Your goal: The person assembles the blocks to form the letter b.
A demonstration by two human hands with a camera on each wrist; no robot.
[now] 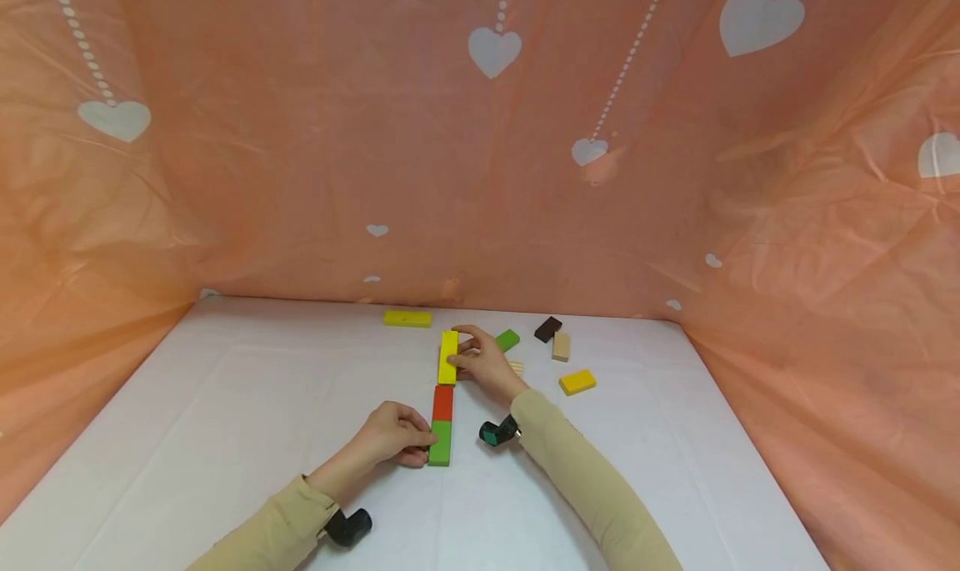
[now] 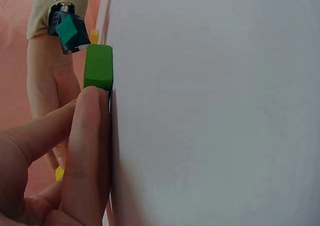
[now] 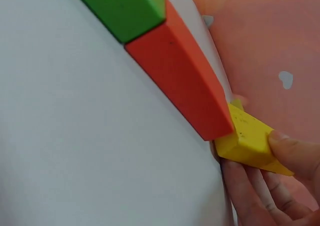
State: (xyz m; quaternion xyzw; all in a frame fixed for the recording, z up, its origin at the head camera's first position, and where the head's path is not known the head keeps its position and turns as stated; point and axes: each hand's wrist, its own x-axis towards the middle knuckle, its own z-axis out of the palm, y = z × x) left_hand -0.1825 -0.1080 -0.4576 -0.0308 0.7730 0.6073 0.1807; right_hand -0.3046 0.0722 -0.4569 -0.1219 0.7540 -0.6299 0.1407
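Yel blk [image 3: 248,140] in R fingers [image 3: 246,192]

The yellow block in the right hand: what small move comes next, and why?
Perhaps nudge the yellow block snug against the red block: the right hand holds it by red's far end, where contact looks uncertain, while red's other end already meets the green block.

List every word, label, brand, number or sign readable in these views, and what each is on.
None can be read.
Yellow block in the right hand: dark specks, too small to tell whether they are print.
White hearts on the backdrop: a pattern, no lettering.
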